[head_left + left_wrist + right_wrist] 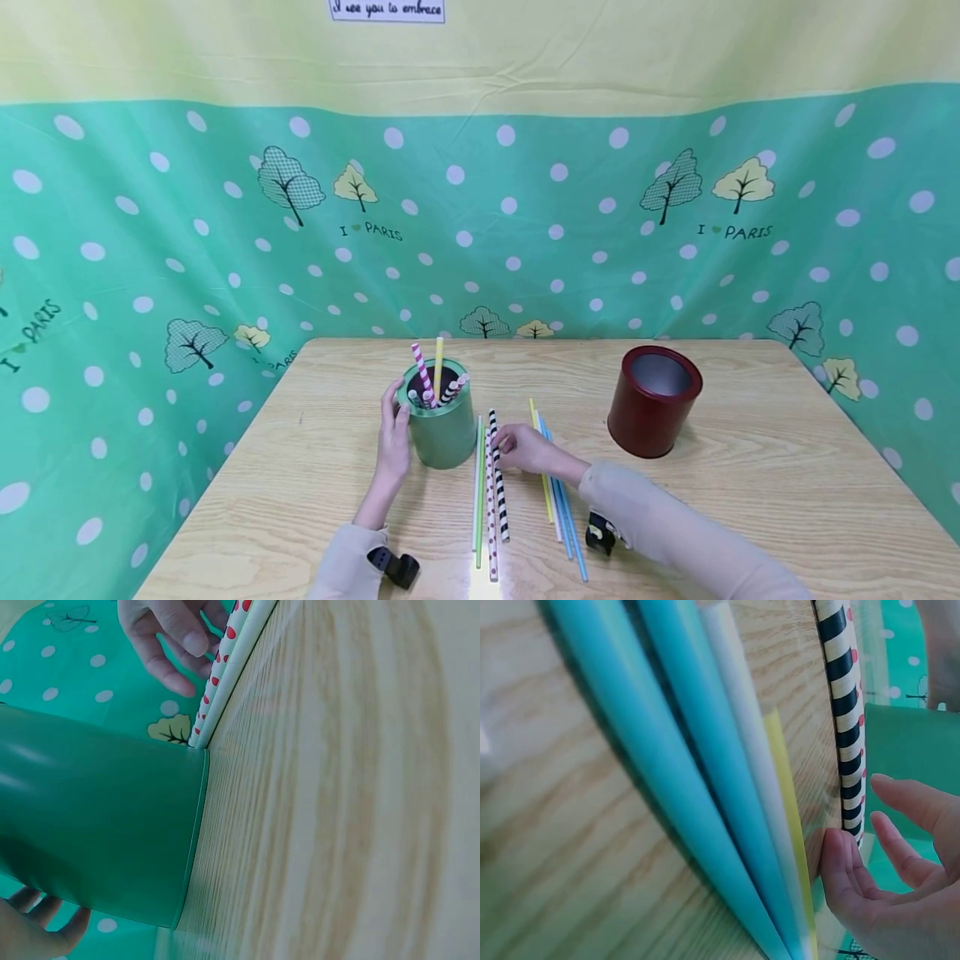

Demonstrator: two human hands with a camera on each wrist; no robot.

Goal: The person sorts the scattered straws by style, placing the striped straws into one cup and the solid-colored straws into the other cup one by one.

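Observation:
Several paper straws stand in the green can (444, 437), among them a pink-striped straw (422, 371) and a yellow one (438, 367). My left hand (393, 437) holds this can at its left side, fingers up by the rim. To the can's right lie a black-striped straw (502, 504), a red-dotted straw (492, 533), a green straw (480, 521) and a pale one (476, 500). Over their upper part is my right hand (525, 448). The right wrist view shows its thumb and fingers spread apart around the black-striped straw (845, 712).
Right of these, two blue straws (572, 533), a white straw (557, 512) and a yellow straw (547, 492) lie under the right forearm. A dark red can (651, 408) stands farther right on the wooden table (750, 467). Behind hangs a dotted green curtain (510, 233).

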